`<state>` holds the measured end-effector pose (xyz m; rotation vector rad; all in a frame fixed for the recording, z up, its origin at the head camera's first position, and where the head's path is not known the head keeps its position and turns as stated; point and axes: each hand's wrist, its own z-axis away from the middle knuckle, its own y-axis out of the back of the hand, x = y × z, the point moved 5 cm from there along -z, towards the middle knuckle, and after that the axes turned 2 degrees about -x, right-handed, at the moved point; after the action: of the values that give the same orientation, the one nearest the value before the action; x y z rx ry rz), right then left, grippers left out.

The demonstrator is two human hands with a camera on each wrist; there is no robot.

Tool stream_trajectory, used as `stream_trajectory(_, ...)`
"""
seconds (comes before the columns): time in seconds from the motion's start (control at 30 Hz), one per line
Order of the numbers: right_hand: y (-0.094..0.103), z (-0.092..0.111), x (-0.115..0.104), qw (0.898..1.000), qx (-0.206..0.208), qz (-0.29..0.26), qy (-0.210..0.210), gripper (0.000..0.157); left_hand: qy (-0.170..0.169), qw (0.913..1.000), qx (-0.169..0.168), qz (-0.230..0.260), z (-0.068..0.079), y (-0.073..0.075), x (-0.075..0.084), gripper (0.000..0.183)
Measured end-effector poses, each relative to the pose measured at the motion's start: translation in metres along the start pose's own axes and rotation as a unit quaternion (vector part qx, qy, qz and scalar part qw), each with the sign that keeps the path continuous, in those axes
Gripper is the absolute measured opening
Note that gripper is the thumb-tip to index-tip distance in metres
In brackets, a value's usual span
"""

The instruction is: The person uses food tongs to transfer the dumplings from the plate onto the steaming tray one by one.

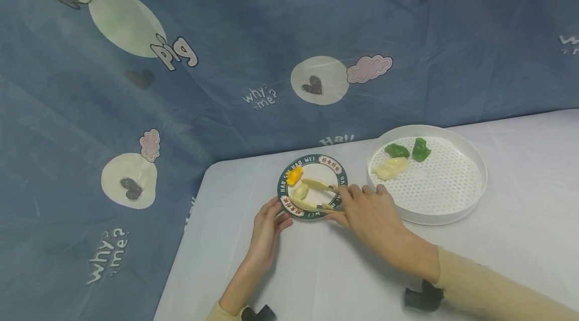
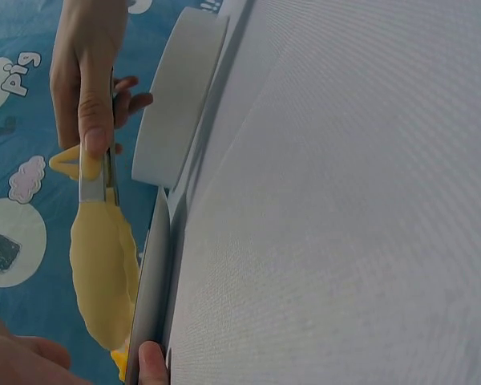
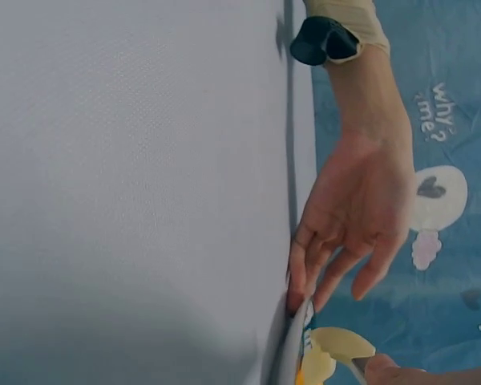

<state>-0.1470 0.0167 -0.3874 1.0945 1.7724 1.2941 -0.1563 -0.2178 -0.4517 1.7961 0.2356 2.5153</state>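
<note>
My right hand (image 1: 373, 213) grips a pair of food tongs (image 1: 316, 184) with metal arms and yellow scoop-shaped ends. The tongs lie low over a round plate (image 1: 332, 164) with a dark green lettered rim. Between their two ends sits a small pale yellow piece (image 1: 300, 191), dumpling-like in shape. Behind it, an orange-yellow piece (image 1: 294, 175) rests near the plate's left rim. My left hand (image 1: 266, 228) touches the plate's lower left edge with fairly straight fingers, its thumb raised off the rim in the right wrist view. The large yellow tong end (image 2: 104, 273) hides the pale piece in the left wrist view.
Right of the plate stands a round white tray (image 1: 457, 195) with a raised wall and perforated bottom. Two green pieces (image 1: 421, 150) and pale yellow ones (image 1: 391, 168) lie toward its left and back. A printed blue cloth (image 1: 253, 24) hangs behind the white table (image 1: 325, 281).
</note>
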Motion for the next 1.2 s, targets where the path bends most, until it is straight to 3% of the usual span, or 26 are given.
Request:
stream_trajectory(0.6, 0.044, 0.030, 0.058, 0.998, 0.038, -0.015, -0.042, 0.055, -0.001, 1.0000, 0.001, -0.008, 0.001, 0.000, 0.000, 0.064)
stream_trajectory(0.7, 0.048, 0.035, 0.070, 0.998, 0.041, -0.015, -0.052, 0.055, -0.002, 1.0000, 0.000, -0.009, 0.001, 0.000, -0.001, 0.063)
stream_trajectory(1.0, 0.059, 0.052, 0.100, 0.993, 0.103, 0.000, -0.062, 0.061, -0.005, 0.9999, -0.002, -0.016, 0.002, 0.000, -0.001, 0.064)
stream_trajectory(1.2, 0.061, 0.062, 0.118, 0.993, 0.091, 0.001, -0.082, 0.066, -0.004, 0.9999, -0.002, -0.015, 0.002, 0.000, -0.001, 0.064)
